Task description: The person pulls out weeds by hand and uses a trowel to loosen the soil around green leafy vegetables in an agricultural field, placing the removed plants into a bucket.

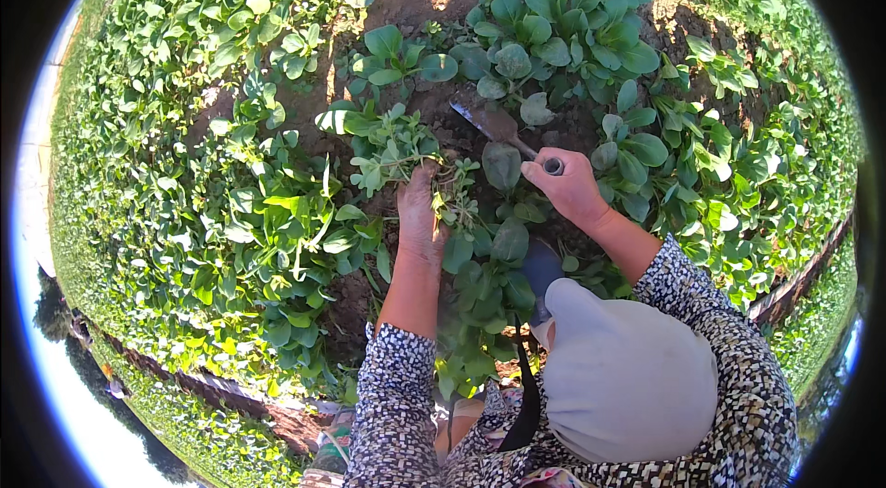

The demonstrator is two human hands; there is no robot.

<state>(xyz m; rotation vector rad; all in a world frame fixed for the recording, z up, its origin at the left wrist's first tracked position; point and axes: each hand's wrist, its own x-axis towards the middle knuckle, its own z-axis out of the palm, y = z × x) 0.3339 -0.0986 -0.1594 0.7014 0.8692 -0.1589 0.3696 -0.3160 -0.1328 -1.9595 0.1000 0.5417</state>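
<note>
My left hand (420,209) is closed around a bunch of small-leaved weeds (392,148), whose leaves spread out past the fingers. Pale stems or roots show beside the fingertips. To its right, my right hand (574,193) grips a hand trowel (496,124) by its round handle. The trowel's flat, soil-stained blade points up and to the left, low over the dark soil or touching it; I cannot tell which. Broad-leaved green plants (572,22) grow just beyond the blade. A large leaf (501,166) lies below the blade, between my hands.
Leafy plants fill the bed on both sides, with brown soil (411,4) showing between them. A raised brown edge (268,414) runs along the lower left, and another (798,278) on the right. A grey cap (628,368) covers part of the lower right.
</note>
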